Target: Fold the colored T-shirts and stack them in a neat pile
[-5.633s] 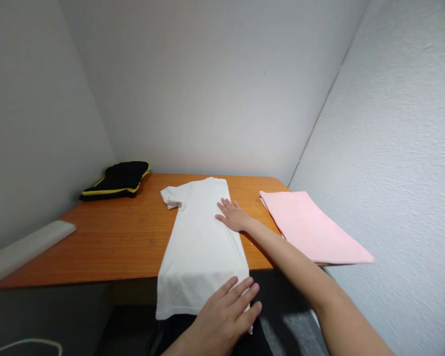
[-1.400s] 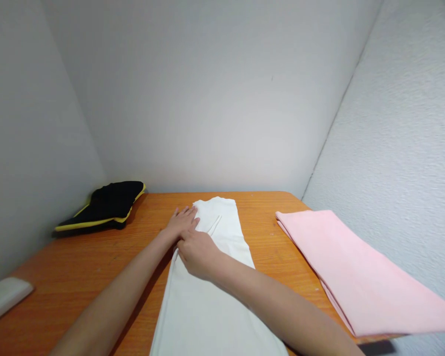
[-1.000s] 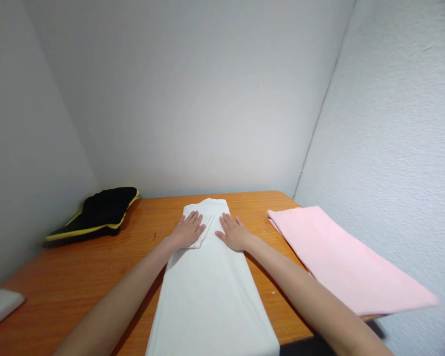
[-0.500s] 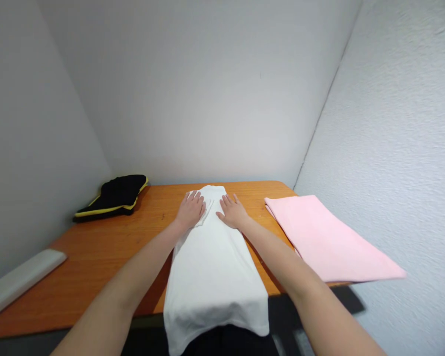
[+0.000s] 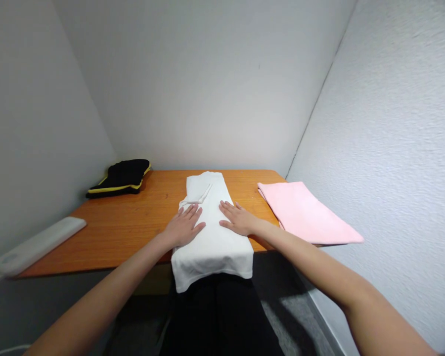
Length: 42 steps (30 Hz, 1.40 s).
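Observation:
A white garment (image 5: pixel 211 242), folded lengthwise into a long strip, lies on the wooden table with its near end hanging over the front edge. What looks like a folded sleeve rests on its upper left part. My left hand (image 5: pixel 185 226) lies flat on the garment's left side, just below that sleeve, fingers stretched out. On the right side of the cloth, my right hand (image 5: pixel 238 218) is also flat, its fingers pointing inward and away from me. Neither hand grips anything.
The brown table (image 5: pixel 133 232) meets a wall at the back. A folded pink cloth (image 5: pixel 307 210) lies at the right, its corner past the edge. Folded black fabric with yellow trim (image 5: pixel 124 175) sits at the back left. A long white device (image 5: pixel 40 244) lies at the left edge.
Both hands have slid toward me along the white garment, uncovering the folded sleeve at its upper left. The view has tilted down, showing more of the floor and my legs.

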Tool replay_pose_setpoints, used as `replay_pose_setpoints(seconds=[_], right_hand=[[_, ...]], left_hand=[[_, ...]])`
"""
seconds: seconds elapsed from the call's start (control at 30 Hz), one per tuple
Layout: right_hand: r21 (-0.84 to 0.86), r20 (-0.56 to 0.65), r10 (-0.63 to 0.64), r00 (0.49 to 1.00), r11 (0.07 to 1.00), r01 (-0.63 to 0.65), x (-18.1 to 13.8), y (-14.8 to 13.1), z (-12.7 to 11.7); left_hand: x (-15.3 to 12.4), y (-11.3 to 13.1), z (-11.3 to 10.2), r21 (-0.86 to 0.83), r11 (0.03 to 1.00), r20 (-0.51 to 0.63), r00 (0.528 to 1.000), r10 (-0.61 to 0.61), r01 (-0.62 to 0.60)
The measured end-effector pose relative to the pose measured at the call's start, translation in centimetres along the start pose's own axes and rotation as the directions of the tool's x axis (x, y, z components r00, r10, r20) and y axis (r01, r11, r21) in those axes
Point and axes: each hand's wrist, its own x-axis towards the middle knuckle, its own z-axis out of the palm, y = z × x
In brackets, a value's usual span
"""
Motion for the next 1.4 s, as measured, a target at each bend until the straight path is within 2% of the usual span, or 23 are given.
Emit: replay_pose_setpoints(seconds=[0.23,0.3,0.4,0.5,0.57,0.7,0.8,0.93,1.03,1.13,1.23,1.3,1.4], right_hand=[[-0.04,-0.018,-0.001,1.0,0.999,0.001,-0.9,-0.4,-0.9],[-0.041,-0.019,-0.036,0.999,0.999,0.035,-2.5,-0.6,-1.4],[-0.008,0.005,-0.146,0.989,0.989,0.146,-6.3,-0.9,-2.2],[-0.011,0.026,-0.254,0.967,0.967,0.254,-9.9,-0.8,-2.4],[-0.065,0.029,-0.281,0.959,0.957,0.282,-11.2,-0.7,-2.2],[-0.216,-0.019,-0.249,0.968,0.947,0.239,-11.1,-1.0,-1.3],[-0.288,-0.087,-0.261,0.961,0.93,0.227,-10.4,-1.9,-0.2],[-0.402,-0.209,-0.323,0.923,0.889,0.22,-10.0,-2.8,1.4],[-0.442,-0.214,-0.416,0.884,0.848,0.292,-10.3,-2.8,1.9],[-0.418,-0.22,-0.462,0.859,0.84,0.345,-11.0,-2.9,1.5],[-0.331,-0.28,-0.435,0.856,0.881,0.339,-12.2,-3.8,1.0],[-0.227,-0.329,-0.409,0.851,0.909,0.349,-13.2,-4.8,0.9],[-0.007,-0.399,-0.332,0.855,0.933,0.359,-14.4,-6.4,1.5]], left_hand=[[-0.7,-0.7,-0.9,-0.045,0.996,-0.025,0.997,0.075,-0.076],[-2.4,-0.8,-1.6,-0.07,0.988,-0.067,0.989,0.133,-0.138],[-6.4,-0.8,-2.7,-0.059,0.961,-0.089,0.961,0.264,-0.269],[-10.2,-0.7,-3.0,0.04,0.908,-0.042,0.908,0.418,-0.416],[-11.7,-0.7,-2.6,0.13,0.882,-0.024,0.888,0.46,-0.453],[-11.9,-1.2,-0.9,0.331,0.855,-0.114,0.882,0.457,-0.4],[-11.3,-1.4,-0.1,0.42,0.835,-0.206,0.859,0.469,-0.355],[-11.4,-1.1,0.0,0.468,0.8,-0.292,0.788,0.542,-0.376],[-12.2,-0.8,-0.2,0.472,0.769,-0.305,0.739,0.601,-0.431],[-13.2,-0.5,-0.2,0.447,0.755,-0.326,0.699,0.636,-0.479],[-14.3,-0.3,0.4,0.345,0.804,-0.441,0.672,0.595,-0.484],[-15.1,-0.1,1.2,0.23,0.846,-0.511,0.68,0.526,-0.481],[-16.1,0.0,2.7,0.103,0.843,-0.493,0.709,0.504,-0.528]])
